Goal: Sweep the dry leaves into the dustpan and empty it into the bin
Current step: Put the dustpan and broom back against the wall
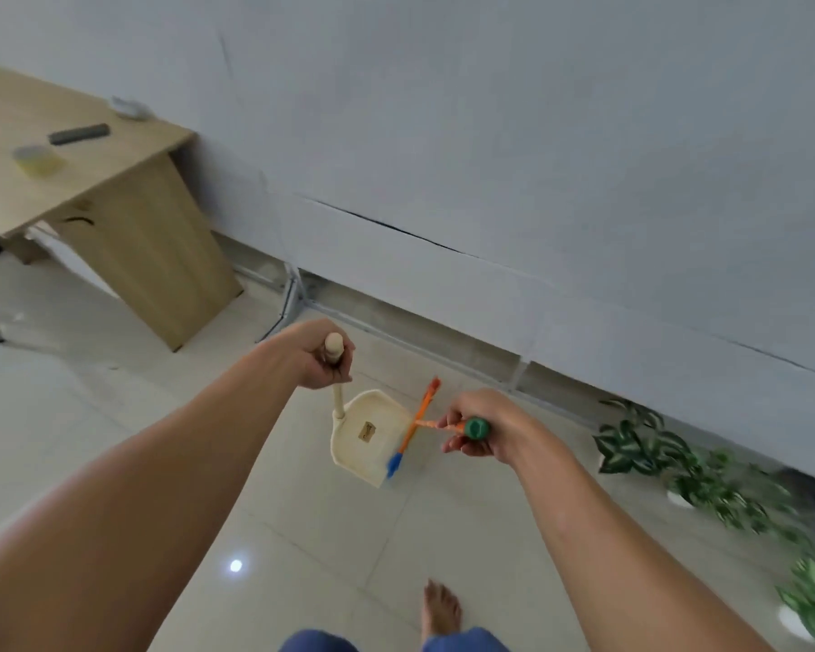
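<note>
**Holding dustpan and broom near the floor's far edge**

Standing on the pale tiled floor (pixel 302 534), the person has both arms stretched forward. The left grip (pixel 318 357) is clamped round the top of the dustpan's upright handle (pixel 337 400), whose rounded end sticks up out of the fist. The cream dustpan (pixel 356 447) hangs below it, close to the floor's far edge where the tiles meet the grey wall (pixel 490 157); whether the pan touches the tiles cannot be told.

The right grip (pixel 492 411) is closed on the green-capped end of the broom (pixel 412 432). The broom's orange crossbar with its blue tip lies just beside the dustpan's right rim, overlapping it in this view.

A bare foot (pixel 441 609) stands on the tiles near the bottom edge.

Green-leaved plants (pixel 641 444) sit along the floor's right side by the wall, blurred. At the far left a wooden counter (pixel 114 157) stands against the wall, carrying a roll of tape (pixel 36 160) and a dark bar-shaped thing (pixel 79 134).
</note>
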The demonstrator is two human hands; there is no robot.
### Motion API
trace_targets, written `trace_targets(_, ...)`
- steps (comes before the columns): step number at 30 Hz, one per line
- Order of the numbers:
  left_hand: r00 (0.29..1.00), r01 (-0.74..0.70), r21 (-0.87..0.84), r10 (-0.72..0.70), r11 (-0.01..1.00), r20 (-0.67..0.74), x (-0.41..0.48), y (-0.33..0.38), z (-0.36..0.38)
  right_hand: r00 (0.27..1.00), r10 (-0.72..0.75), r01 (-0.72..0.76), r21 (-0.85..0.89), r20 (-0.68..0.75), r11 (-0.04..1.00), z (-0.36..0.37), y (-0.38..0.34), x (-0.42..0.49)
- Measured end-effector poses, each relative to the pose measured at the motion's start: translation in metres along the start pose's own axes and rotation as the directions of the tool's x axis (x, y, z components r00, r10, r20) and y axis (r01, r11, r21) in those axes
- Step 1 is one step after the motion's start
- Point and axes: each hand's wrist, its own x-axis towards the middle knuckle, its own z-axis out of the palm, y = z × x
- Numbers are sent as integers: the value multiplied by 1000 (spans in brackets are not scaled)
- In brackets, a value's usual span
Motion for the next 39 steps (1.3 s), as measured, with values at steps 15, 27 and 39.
trace_targets(15,997,3,49,-7,999,75,140,234,-97,996,-83,87,199,-30,976,108,-203,141)
trace_targets(27,982,35,247,-78,968,169,219,386,-100,933,-262,334,320,-246,887,175,-315,215)
trace_targets(39,976,98,537,-186,838,113,304,474,-56,767,-526,463,-249,-367,850,189,-391,306)
